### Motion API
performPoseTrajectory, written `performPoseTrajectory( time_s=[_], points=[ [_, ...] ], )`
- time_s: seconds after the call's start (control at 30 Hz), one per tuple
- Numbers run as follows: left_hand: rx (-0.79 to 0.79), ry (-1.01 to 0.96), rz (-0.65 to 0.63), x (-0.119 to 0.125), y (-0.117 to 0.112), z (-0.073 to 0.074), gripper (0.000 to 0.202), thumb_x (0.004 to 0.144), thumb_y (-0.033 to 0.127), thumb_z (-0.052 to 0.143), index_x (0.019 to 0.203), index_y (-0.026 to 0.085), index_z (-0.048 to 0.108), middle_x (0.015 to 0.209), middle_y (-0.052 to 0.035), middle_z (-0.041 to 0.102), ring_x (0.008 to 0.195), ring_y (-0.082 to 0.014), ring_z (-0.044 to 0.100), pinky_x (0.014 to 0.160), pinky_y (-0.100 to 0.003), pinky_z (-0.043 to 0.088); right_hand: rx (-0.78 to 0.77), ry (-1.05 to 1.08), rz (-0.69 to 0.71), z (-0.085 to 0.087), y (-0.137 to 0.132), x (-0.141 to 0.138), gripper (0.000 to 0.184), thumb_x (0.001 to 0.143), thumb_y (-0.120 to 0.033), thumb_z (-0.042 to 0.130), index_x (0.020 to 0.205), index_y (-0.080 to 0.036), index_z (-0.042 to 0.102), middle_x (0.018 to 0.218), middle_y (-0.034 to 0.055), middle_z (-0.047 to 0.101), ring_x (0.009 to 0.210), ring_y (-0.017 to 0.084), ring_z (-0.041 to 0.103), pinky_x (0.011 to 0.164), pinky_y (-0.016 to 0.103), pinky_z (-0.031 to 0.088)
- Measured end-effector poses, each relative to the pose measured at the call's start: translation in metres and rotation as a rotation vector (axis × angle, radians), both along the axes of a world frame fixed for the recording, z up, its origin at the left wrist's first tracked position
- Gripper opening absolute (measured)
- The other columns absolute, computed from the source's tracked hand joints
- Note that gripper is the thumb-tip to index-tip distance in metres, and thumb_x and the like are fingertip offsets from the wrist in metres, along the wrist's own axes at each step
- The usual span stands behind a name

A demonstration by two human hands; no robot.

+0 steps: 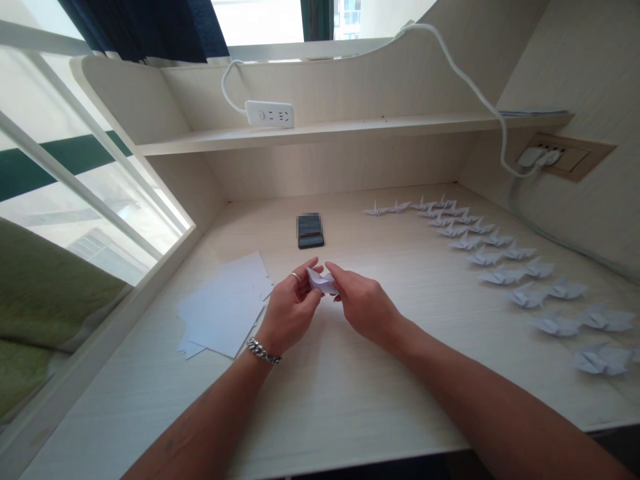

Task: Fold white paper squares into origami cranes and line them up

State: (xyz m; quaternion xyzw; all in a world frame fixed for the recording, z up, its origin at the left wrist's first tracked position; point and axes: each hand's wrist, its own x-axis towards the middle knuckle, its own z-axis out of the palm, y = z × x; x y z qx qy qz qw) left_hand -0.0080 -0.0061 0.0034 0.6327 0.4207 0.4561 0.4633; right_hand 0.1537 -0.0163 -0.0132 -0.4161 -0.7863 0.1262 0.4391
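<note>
Between my two hands, over the middle of the desk, is a small folded white paper crane (323, 283). My left hand (289, 310), with a ring and a chain bracelet, pinches its left side. The fingers of my right hand (369, 300) close on its right end, hiding part of it. Rows of finished white paper cranes (517, 251) stand along the right side of the desk. Beside my left hand lies a loose stack of white paper sheets (225, 307).
A dark phone (311, 231) lies beyond my hands on the pale desk (350, 413). A white power strip (270, 114) rests on the shelf (340, 130). Its white cable (470, 83) hangs to a wall socket (570, 157) at the right. White bed rails (85, 190) border the left.
</note>
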Motion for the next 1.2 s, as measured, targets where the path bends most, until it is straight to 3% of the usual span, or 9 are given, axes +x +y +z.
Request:
performPoseTrajectory(
  time_s=[0.07,0.13,0.3,0.4,0.5,0.7,0.83,1.0,1.2],
  points=[
    [0.029,0.044,0.017,0.002,-0.001,-0.002,0.057,0.080,0.019,0.061,0.135,0.009,0.046,0.123,-0.0162,0.063,0.103,-0.0233,0.065,0.094,-0.040,0.052,0.070,-0.100,-0.004,-0.001,0.000,-0.001,0.048,0.085,-0.004,0.038,0.132,-0.010,0.047,0.118,0.0171,0.065,0.098,0.024,0.065,0.081,0.036,0.054],
    [0.062,0.100,0.028,0.003,-0.002,-0.003,0.057,0.080,0.019,0.060,0.135,0.012,0.047,0.118,-0.0133,0.066,0.100,-0.0222,0.066,0.092,-0.038,0.052,0.025,-0.096,-0.029,0.001,-0.001,-0.003,0.047,0.085,-0.005,0.040,0.131,-0.013,0.047,0.118,0.0154,0.065,0.101,0.024,0.064,0.083,0.035,0.052],
    [0.166,0.254,0.016,0.005,-0.008,-0.002,0.054,0.081,0.019,0.058,0.135,0.017,0.049,0.111,-0.0096,0.070,0.095,-0.0207,0.068,0.088,-0.034,0.054,-0.188,0.073,-0.179,0.009,-0.003,-0.006,0.020,0.086,-0.019,0.051,0.101,-0.020,0.063,0.091,0.0063,0.072,0.077,0.020,0.067,0.069,0.030,0.049],
    [0.217,0.273,0.007,0.007,-0.010,-0.002,0.053,0.082,0.019,0.057,0.134,0.017,0.050,0.107,-0.0092,0.071,0.092,-0.0201,0.069,0.085,-0.033,0.055,-0.178,0.114,-0.243,0.010,-0.002,-0.004,0.016,0.088,-0.022,0.049,0.088,-0.020,0.065,0.078,0.0042,0.071,0.068,0.018,0.064,0.062,0.028,0.044],
    [0.235,0.256,0.011,0.008,-0.011,-0.001,0.049,0.083,0.019,0.056,0.132,0.016,0.052,0.110,-0.0105,0.069,0.090,-0.0197,0.069,0.083,-0.032,0.057,-0.164,0.218,-0.282,0.011,-0.002,-0.003,0.015,0.087,-0.022,0.050,0.089,-0.020,0.065,0.075,0.0027,0.069,0.065,0.017,0.062,0.061,0.027,0.043],
    [0.262,0.170,-0.074,0.008,-0.015,0.004,0.053,0.080,0.016,0.061,0.132,0.020,0.053,0.117,-0.0095,0.066,0.098,-0.0204,0.066,0.087,-0.034,0.055,-0.236,0.449,-0.197,0.011,-0.001,-0.002,0.020,0.076,-0.013,0.056,0.092,-0.021,0.066,0.084,0.0013,0.070,0.072,0.016,0.063,0.065,0.027,0.048],
    [0.129,-0.065,-0.040,0.005,-0.012,0.009,0.042,0.081,0.020,0.063,0.123,0.016,0.058,0.123,-0.0122,0.063,0.094,-0.0192,0.067,0.082,-0.033,0.056,-0.181,0.555,-0.136,0.014,-0.002,0.001,0.018,0.076,-0.011,0.058,0.089,-0.021,0.067,0.087,0.0029,0.071,0.078,0.018,0.065,0.070,0.029,0.050],
    [-0.050,-0.169,-0.055,0.003,-0.007,0.012,0.031,0.076,0.029,0.071,0.101,0.012,0.067,0.091,-0.0102,0.073,0.078,-0.0178,0.068,0.076,-0.033,0.056,-0.120,0.575,-0.005,0.018,-0.009,-0.001,0.013,0.077,-0.016,0.067,0.089,-0.022,0.066,0.093,0.0051,0.071,0.088,0.021,0.066,0.079,0.033,0.052],
    [-0.064,-0.145,-0.032,0.003,-0.009,0.011,0.025,0.068,0.030,0.078,0.085,0.013,0.071,0.082,-0.0073,0.074,0.074,-0.0182,0.068,0.071,-0.032,0.056,-0.125,0.531,0.008,0.016,-0.011,0.000,0.022,0.071,-0.022,0.075,0.091,-0.023,0.065,0.089,0.0056,0.069,0.082,0.022,0.066,0.075,0.034,0.053]
  ],
)
